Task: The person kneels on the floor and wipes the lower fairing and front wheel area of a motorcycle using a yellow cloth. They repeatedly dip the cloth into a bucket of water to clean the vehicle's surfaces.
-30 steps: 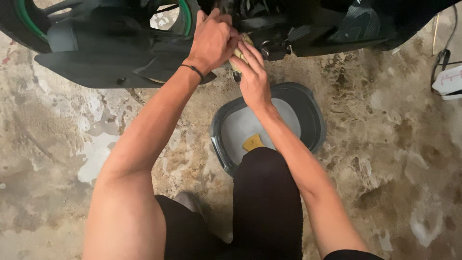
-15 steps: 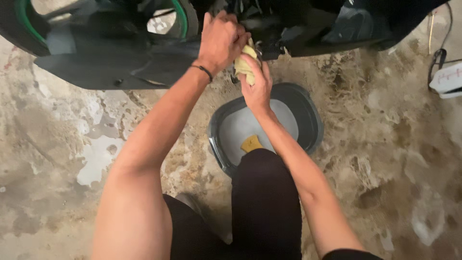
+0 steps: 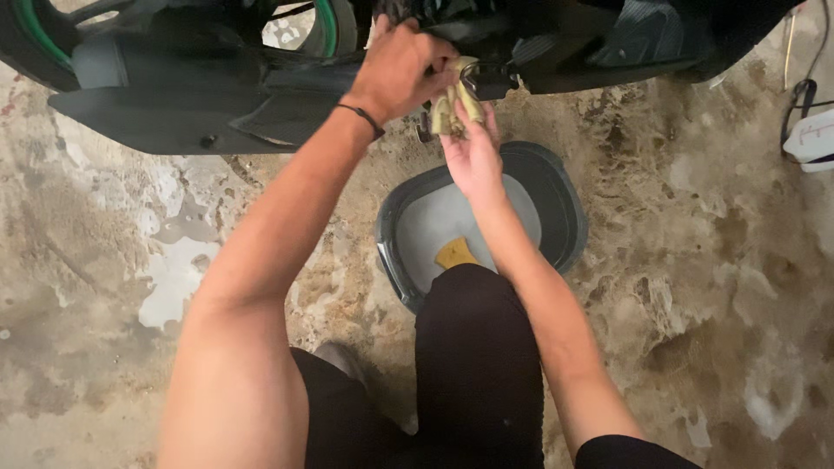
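Note:
I squat over a dark grey basin (image 3: 565,217) holding pale cloudy liquid and a yellow piece near its front edge. Above it is the black underside of a scooter (image 3: 200,95). My left hand (image 3: 401,71), with a thin black band at the wrist, reaches up against the scooter's underside and grips the top of a dirty yellow rag (image 3: 456,102). My right hand (image 3: 472,156) is just below, fingers up, holding the lower end of the same rag over the basin.
The floor is stained, mottled concrete (image 3: 712,287) with a pale patch at the left. A wheel with a green rim (image 3: 326,26) shows at the top. A white container (image 3: 812,135) with cables sits at the right edge. My black-clad knee (image 3: 473,356) covers the basin's front.
A yellow rag has come into both hands at the scooter's underside; a second ago the hands were pressed together there with no rag showing. The view has shifted slightly.

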